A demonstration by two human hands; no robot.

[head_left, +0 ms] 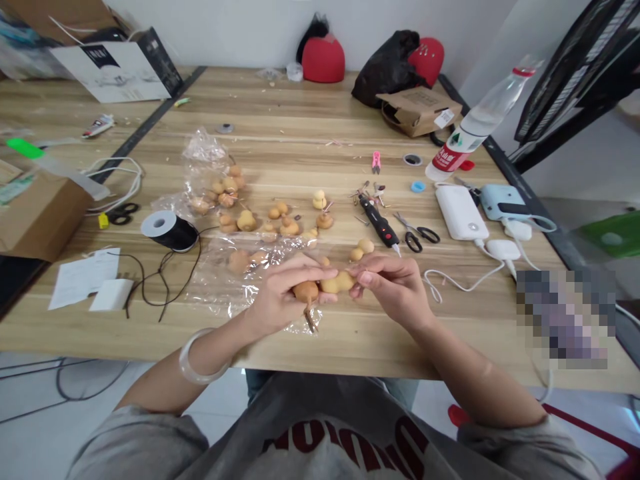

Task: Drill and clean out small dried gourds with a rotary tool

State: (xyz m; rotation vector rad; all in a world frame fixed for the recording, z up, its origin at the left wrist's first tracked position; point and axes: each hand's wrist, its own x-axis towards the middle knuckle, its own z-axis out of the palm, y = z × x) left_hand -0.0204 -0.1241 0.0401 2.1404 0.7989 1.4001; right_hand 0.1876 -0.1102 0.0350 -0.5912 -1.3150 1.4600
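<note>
The left hand [280, 297] grips a small dried gourd [306, 291], while the right hand [393, 287] pinches a paler gourd [339, 282]. A black engraving pen [379, 221] lies at twelve o'clock from the right hand.

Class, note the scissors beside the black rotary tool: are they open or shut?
Shut: the scissors show blades lying together as one narrow point.
</note>
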